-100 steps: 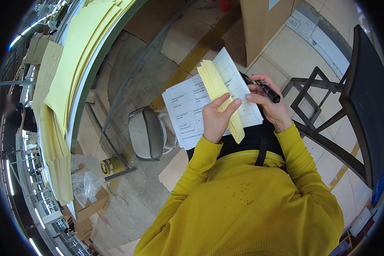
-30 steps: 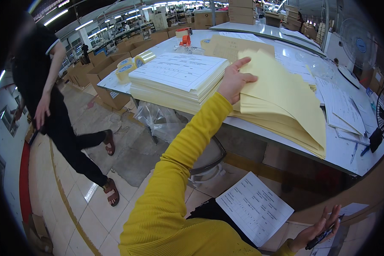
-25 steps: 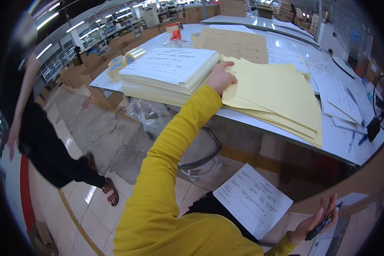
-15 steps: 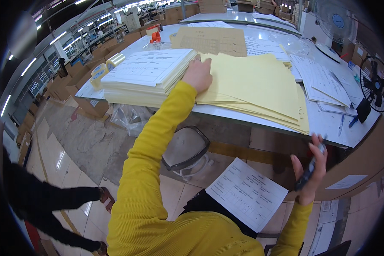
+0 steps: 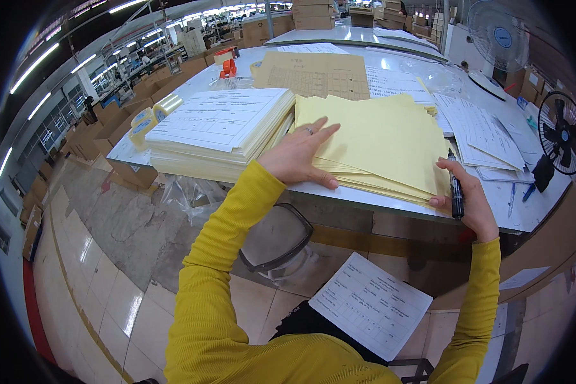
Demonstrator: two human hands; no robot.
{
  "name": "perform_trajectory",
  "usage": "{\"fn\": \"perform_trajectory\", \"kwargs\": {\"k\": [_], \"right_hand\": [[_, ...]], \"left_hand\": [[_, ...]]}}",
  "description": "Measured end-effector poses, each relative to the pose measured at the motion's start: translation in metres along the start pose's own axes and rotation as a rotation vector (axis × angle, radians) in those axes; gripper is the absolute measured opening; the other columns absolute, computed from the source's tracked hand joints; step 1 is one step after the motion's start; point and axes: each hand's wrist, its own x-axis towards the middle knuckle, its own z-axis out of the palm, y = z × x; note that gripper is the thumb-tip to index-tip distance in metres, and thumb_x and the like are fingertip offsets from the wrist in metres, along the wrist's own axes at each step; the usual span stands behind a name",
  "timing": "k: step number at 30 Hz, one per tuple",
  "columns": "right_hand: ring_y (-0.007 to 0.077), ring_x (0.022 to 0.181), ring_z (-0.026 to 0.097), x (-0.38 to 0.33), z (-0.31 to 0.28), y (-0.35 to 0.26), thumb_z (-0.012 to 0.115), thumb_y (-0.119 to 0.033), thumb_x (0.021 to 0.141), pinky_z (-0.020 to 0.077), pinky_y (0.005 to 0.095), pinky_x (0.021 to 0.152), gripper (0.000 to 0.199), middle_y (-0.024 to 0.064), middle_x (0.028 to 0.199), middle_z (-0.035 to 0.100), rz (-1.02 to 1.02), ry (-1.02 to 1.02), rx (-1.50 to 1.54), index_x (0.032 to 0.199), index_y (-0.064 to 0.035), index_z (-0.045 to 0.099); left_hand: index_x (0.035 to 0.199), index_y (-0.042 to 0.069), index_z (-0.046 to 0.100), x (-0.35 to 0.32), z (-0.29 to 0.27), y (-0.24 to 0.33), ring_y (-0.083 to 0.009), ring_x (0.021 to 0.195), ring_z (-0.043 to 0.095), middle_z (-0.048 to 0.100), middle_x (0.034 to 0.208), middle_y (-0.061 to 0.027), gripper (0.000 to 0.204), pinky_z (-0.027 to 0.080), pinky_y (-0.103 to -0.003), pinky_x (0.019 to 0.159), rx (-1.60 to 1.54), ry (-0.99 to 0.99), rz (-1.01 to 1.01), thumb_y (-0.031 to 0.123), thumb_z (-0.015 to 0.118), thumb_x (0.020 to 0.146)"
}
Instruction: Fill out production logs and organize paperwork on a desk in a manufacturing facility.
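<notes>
A white table (image 5: 493, 206) stretches away toward twelve o'clock, a black fan (image 5: 562, 134) at its three o'clock side. Yellow sheets (image 5: 390, 136) lie stacked near its front; printed forms (image 5: 217, 120) are piled beside them at nine o'clock. The left hand (image 5: 294, 159) spreads its fingers over the sheets' eight o'clock corner; the right hand (image 5: 477, 200), at four o'clock, grips a black marker (image 5: 456, 197). At six o'clock, a printed page (image 5: 371, 304) lies on the lap (image 5: 299, 324).
</notes>
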Motion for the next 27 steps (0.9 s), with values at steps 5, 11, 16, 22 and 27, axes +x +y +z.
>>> {"fn": "perform_trajectory", "kwargs": {"k": [5, 11, 16, 22, 27], "right_hand": [[0.019, 0.085, 0.054, -0.003, -0.008, 0.013, 0.082, -0.034, 0.059, 0.0419, 0.0265, 0.081, 0.067, 0.01, 0.094, 0.058, -0.092, -0.054, 0.033, 0.111, -0.0076, 0.051], [0.0198, 0.09, 0.055, -0.01, -0.001, 0.017, 0.083, -0.03, 0.06, 0.0414, 0.0277, 0.084, 0.061, 0.0101, 0.096, 0.058, -0.009, 0.072, 0.042, 0.106, -0.0039, 0.054], [0.024, 0.087, 0.058, -0.015, -0.001, 0.01, 0.082, -0.031, 0.06, 0.0445, 0.0299, 0.079, 0.059, 0.0131, 0.095, 0.061, -0.011, 0.156, 0.044, 0.105, -0.0029, 0.056], [0.0239, 0.081, 0.058, -0.023, -0.004, 0.003, 0.08, -0.027, 0.062, 0.0455, 0.0296, 0.074, 0.053, 0.012, 0.092, 0.061, 0.009, 0.079, 0.042, 0.104, -0.0045, 0.058], [0.0274, 0.086, 0.058, -0.02, 0.001, 0.011, 0.078, -0.022, 0.064, 0.0464, 0.0327, 0.075, 0.046, 0.0134, 0.092, 0.061, -0.148, 0.165, -0.04, 0.103, -0.0061, 0.058]], "left_hand": [[0.132, 0.011, 0.039, 0.089, -0.021, 0.023, -0.0343, 0.126, 0.034, 0.036, 0.137, -0.0159, 0.088, 0.03, -0.047, 0.102, 0.126, 0.083, -0.079, 0.075, 0.041, 0.072], [0.128, 0.004, 0.044, 0.203, 0.018, -0.016, -0.0328, 0.124, 0.037, 0.043, 0.131, -0.0196, 0.085, 0.03, -0.039, 0.102, -0.107, -0.043, -0.188, 0.073, 0.032, 0.079], [0.125, 0.002, 0.047, 0.237, 0.046, -0.016, -0.0326, 0.12, 0.043, 0.045, 0.13, -0.0183, 0.093, 0.034, -0.041, 0.099, -0.008, -0.132, -0.248, 0.078, 0.03, 0.075], [0.123, 0.0, 0.049, 0.241, 0.037, -0.006, -0.0318, 0.119, 0.045, 0.047, 0.128, -0.0183, 0.098, 0.036, -0.038, 0.096, -0.163, -0.183, -0.356, 0.081, 0.035, 0.07], [0.127, 0.002, 0.046, 0.234, 0.038, -0.004, -0.0322, 0.12, 0.044, 0.044, 0.132, -0.0177, 0.1, 0.036, -0.037, 0.097, -0.204, -0.217, -0.271, 0.081, 0.039, 0.067]]}}
